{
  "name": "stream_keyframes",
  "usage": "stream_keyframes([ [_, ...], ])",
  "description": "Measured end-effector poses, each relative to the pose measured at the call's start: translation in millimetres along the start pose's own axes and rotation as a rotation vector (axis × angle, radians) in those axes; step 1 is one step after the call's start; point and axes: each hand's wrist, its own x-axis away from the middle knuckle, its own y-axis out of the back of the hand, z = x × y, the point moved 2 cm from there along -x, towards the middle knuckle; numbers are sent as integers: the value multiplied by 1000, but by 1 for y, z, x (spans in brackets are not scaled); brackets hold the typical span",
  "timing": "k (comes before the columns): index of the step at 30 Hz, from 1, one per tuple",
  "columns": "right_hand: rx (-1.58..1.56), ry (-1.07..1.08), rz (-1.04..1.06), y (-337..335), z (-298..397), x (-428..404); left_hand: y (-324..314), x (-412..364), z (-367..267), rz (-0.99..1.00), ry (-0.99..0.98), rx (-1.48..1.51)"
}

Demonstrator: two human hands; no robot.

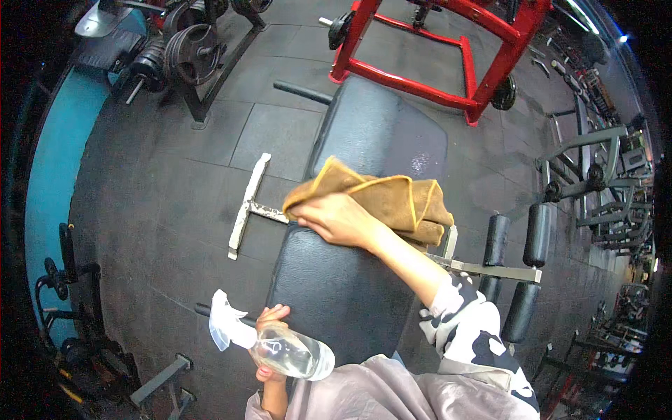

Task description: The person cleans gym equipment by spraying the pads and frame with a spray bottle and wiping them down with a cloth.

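Note:
A brown cloth with yellow edging (388, 202) lies bunched across the middle of a black padded weight bench (341, 283). My right hand (336, 218) grips its left end, pressing it at the break between the two pads. Wet-looking specks shine on the far pad (388, 126). Down by the bench's near left side, my left hand (270, 320) holds a clear spray bottle (294, 352) with a white trigger head, tilted almost onto its side. Clear liquid shows inside the bottle. Its fingers wrap behind the bottle and are partly hidden.
Black foam rollers (536, 236) on a metal bar stick out to the bench's right. A worn white foot bar (249, 207) extends left. Beyond the bench stands a red steel frame (409, 76). Weight plates (194, 55) hang on a rack at upper left.

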Motion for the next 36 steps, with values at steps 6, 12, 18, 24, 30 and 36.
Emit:
stream_keyframes([
  [6,-408,-398,121,-3,-9,33,4,1,0,-17,62,49],
  [12,-502,-612,-143,6,-17,99,1,0,3,-14,53,188],
  [18,-799,-632,-970,54,21,71,13,-2,-6,60,105,111],
  [24,336,-118,-43,41,4,-27,12,-6,-4,142,103,168],
  [30,402,-301,253,73,-60,-64,18,-5,-6,176,186,151],
  [36,449,-355,168,137,-164,-134,19,0,0,158,211,99],
])
